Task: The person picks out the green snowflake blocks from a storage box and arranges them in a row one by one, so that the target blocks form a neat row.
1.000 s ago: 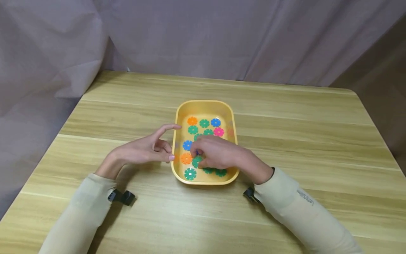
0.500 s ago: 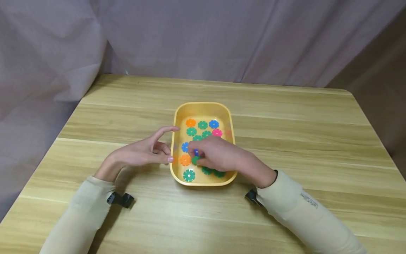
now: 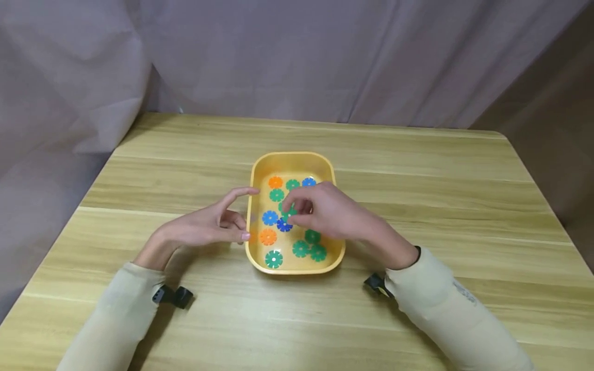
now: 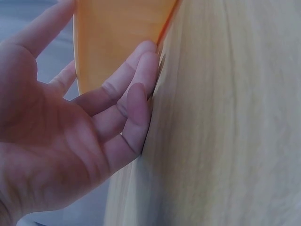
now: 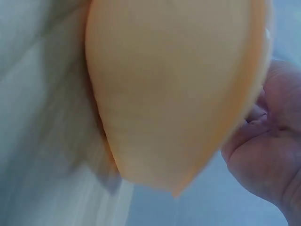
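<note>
In the head view a yellow plastic tray [image 3: 294, 269] holds several notched, flower-shaped plastic discs in green, blue and orange. My right hand [image 3: 331, 208] is over the middle of the tray and pinches a green disc [image 3: 290, 214] between thumb and fingers. Just under it lies a dark blue disc [image 3: 284, 225], with a lighter blue disc [image 3: 270, 218] to its left. My left hand [image 3: 206, 221] rests against the tray's left side, forefinger and thumb at the rim. In the left wrist view its other fingers [image 4: 141, 108] bend loosely by the outer wall.
The tray stands on a wood-grain table [image 3: 417, 175]. Behind the table hangs a grey curtain [image 3: 269, 56]. Inside the tray, an orange disc [image 3: 267, 237] and a green disc [image 3: 274, 259] lie near the left wall, and several green ones lie toward the front right.
My right hand has picked up the green disc from beside the orange one and moved it up and away from me, over the dark blue disc. My left hand stays at the rim.
</note>
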Demonstrator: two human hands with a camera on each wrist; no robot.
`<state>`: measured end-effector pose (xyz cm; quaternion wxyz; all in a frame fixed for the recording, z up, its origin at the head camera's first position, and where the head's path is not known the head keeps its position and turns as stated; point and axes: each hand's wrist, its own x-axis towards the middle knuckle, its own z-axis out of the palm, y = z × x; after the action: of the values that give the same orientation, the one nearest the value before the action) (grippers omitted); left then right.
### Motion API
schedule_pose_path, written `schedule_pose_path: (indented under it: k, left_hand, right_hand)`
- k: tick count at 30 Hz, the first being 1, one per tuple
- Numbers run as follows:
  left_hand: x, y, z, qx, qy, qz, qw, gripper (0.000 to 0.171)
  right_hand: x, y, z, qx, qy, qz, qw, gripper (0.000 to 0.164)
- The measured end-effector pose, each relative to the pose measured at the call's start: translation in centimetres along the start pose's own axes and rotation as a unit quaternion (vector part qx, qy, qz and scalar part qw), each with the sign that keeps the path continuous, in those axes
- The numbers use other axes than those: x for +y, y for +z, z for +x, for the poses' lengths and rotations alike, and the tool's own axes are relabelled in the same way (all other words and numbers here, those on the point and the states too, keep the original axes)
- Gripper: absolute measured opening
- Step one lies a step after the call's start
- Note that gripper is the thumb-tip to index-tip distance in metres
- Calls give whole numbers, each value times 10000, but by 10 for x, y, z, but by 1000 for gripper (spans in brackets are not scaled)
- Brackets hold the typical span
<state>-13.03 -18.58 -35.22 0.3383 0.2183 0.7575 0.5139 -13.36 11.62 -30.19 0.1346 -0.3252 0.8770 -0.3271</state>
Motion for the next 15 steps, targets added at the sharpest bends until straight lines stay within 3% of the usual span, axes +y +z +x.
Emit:
schedule_pose_path:
  k: [8, 15]
  left_hand:
    - [-1, -1, -1, -28, 65, -52, 10000, 92]
    - [-1, 0, -1, -28, 2, -85, 10000, 92]
  right_hand:
    - [12, -23, -14, 820, 314, 336, 9956, 23]
    - [33, -39, -27, 1474, 766, 656, 9839, 26]
